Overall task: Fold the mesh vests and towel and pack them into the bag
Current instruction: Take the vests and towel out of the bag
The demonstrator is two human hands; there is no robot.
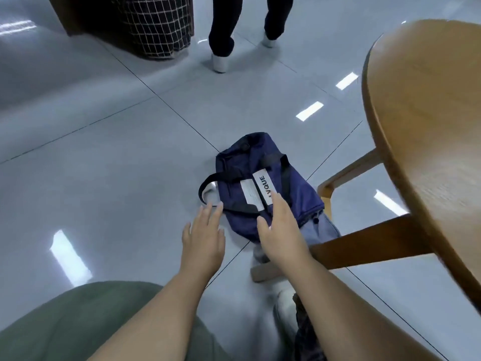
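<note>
My left hand (204, 237) and right hand (279, 230) both reach toward navy bag (263, 186) on floor tile (104, 152), beside wooden table (429, 126). Fingers straight, gripping nothing; right fingertips over white label (263, 190). Bag lies flat, handles slack. No vests or towel in view. Judgement: packing not begun; fetch bag first, then fold, pack.

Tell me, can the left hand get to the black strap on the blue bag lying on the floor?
Probably yes: the left hand is open beside the bag, fingertips at its black strap, with nothing in between.
</note>
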